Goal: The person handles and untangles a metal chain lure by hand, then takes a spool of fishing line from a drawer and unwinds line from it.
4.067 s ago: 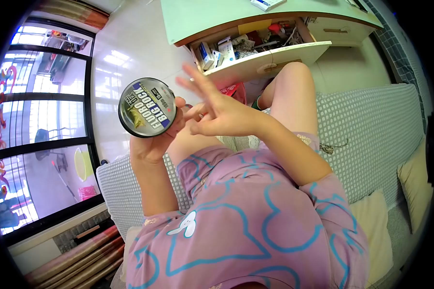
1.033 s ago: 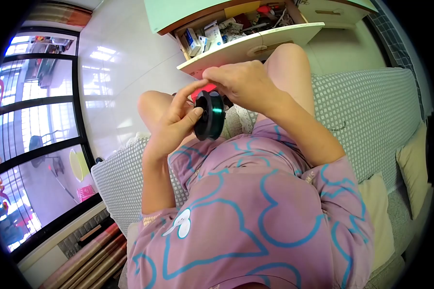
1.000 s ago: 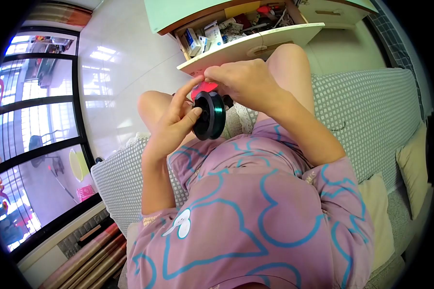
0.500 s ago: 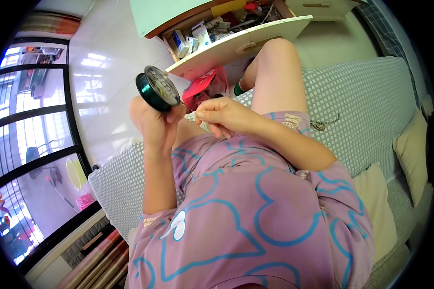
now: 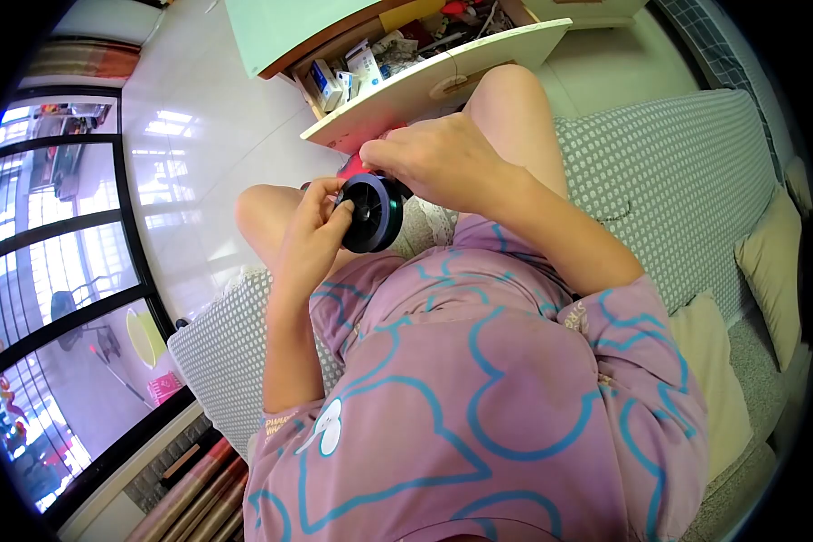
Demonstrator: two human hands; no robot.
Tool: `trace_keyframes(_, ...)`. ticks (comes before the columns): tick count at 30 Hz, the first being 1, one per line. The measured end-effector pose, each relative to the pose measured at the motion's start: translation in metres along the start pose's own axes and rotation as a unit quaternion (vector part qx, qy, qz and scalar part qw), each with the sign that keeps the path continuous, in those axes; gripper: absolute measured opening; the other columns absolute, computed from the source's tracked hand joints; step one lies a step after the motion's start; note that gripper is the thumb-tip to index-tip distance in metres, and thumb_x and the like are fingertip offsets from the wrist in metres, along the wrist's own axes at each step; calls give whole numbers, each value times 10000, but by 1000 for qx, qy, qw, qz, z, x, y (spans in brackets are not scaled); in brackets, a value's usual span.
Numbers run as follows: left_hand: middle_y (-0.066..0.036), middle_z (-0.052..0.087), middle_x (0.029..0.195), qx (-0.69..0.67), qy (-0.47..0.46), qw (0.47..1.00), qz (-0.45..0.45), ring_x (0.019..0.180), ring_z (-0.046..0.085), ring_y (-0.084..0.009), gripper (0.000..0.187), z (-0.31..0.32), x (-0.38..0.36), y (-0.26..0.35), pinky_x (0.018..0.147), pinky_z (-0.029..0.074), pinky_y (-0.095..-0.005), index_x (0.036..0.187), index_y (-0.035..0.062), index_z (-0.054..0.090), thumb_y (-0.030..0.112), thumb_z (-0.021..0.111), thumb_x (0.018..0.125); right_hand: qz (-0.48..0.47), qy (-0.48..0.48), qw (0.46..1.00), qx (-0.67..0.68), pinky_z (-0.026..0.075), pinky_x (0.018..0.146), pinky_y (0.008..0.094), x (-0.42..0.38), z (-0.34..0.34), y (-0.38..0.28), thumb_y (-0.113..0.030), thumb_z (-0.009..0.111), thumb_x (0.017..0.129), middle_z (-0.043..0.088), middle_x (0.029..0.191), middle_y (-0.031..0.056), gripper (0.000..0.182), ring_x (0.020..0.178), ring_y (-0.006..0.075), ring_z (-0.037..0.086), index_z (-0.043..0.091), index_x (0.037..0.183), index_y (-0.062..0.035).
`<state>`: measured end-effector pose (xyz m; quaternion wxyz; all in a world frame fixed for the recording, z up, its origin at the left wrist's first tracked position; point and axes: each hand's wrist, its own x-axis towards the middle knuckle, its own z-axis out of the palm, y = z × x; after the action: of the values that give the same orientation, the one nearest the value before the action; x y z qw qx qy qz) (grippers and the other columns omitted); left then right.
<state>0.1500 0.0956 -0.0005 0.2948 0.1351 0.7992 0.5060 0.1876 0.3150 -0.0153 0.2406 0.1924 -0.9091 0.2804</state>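
In front of my lap is a round dark spool point(image 5: 373, 215) wound with shiny green thread or line, its open hub facing me. My left hand point(image 5: 311, 237) is closed on the spool's left side, the fingers at its rim and hub. Just beyond and to the right of it, my right hand point(image 5: 444, 161) is curled with its back toward me. Its thumb and fingertips are pressed together past the spool's upper edge. Whatever they pinch is too small or hidden to see.
A pulled-out drawer point(image 5: 443, 77) full of boxes and small items stands ahead of my knees. Partly hidden behind my hands is a red bag point(image 5: 353, 168). I sit on a sofa with a patterned cover point(image 5: 659, 172). Cushions point(image 5: 768, 280) lie at the right.
The spool has moved right and lower, turning its hub side toward me. My right hand has gone up and forward, from beside the spool to its far right edge.
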Motion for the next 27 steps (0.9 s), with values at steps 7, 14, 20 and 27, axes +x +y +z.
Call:
trace_keyframes(7, -36, 591, 752, 106, 162, 981, 24, 642, 571, -100, 173, 14, 7, -10, 578, 471, -268, 1004, -6, 568, 138, 594, 912, 129, 10, 988, 81, 487, 515, 406, -16, 3, -23, -219, 636, 867, 628, 627, 91, 101, 577, 299, 637, 627, 860, -119)
trace_keyframes(14, -160, 596, 909, 48, 272, 958, 77, 676, 651, -218, 203, 33, 1, 18, 439, 536, -260, 989, -80, 536, -27, 625, 815, 241, 61, 947, 206, 487, 523, 363, -25, 13, -41, -210, 666, 886, 658, 697, 104, 120, 586, 282, 641, 644, 908, -94)
trace_keyframes(20, -118, 595, 1030, 70, 206, 976, -3, 683, 573, -151, 278, 34, 2, -4, 579, 503, -282, 1064, 2, 531, 14, 647, 812, 230, 71, 967, 83, 486, 505, 348, -33, 15, -38, -204, 694, 857, 645, 662, 94, 110, 551, 262, 634, 656, 901, -111)
trace_keyframes(27, -94, 584, 1093, 241, 172, 916, 269, 949, 552, -246, 256, 29, -6, 5, 835, 466, -343, 1011, 40, 666, 59, 741, 766, 201, 62, 974, 84, 480, 497, 351, -42, 25, -37, -197, 703, 836, 649, 672, 83, 97, 567, 259, 637, 661, 886, -124)
